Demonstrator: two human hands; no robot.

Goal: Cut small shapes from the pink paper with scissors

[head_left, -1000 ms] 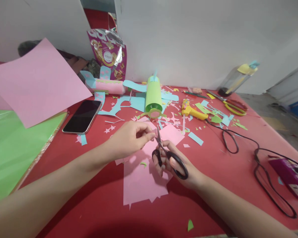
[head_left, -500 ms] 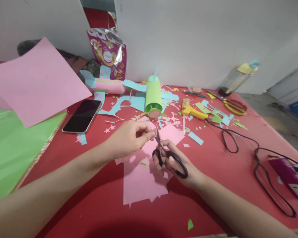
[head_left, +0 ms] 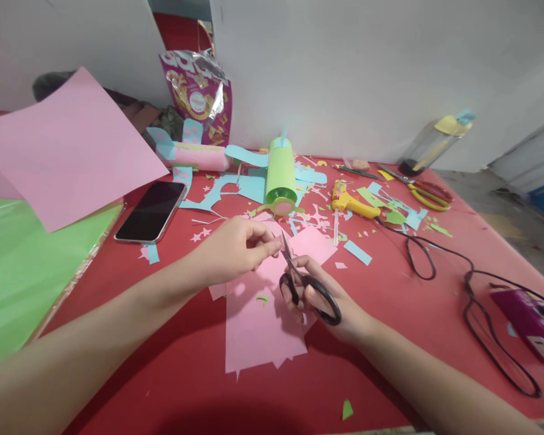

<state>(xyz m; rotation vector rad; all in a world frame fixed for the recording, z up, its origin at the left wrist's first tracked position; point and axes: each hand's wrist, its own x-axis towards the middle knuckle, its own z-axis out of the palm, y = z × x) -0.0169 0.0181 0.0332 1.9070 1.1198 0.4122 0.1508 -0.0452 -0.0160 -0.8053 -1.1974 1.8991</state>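
My right hand [head_left: 320, 299] has its fingers through the black handles of a pair of scissors [head_left: 323, 297], the blades parted slightly and pointing away from me. Pinched in my left hand [head_left: 242, 251] is a small piece of pink paper [head_left: 278, 239], mostly hidden by the fingers and lying close against the blades. Beneath both hands, a pink paper sheet [head_left: 263, 338] with a jagged near edge lies on the red table [head_left: 172, 362]. A green curved scrap [head_left: 262, 299] rests on that sheet. Beyond the hands stands a green paper-wrapped cylinder [head_left: 280, 172] with blue strips attached.
A phone [head_left: 150, 211], a large pink sheet [head_left: 77, 157] and green paper [head_left: 40, 272] lie leftward. A yellow glue gun [head_left: 354, 204], pliers [head_left: 428, 192] and a purple power strip [head_left: 528, 323] with black cable are rightward. A snack bag [head_left: 199, 96] leans on the wall.
The scissors' blades and my left fingertips have shifted very slightly. Both hands keep their grips, and the things around them stay where they were.
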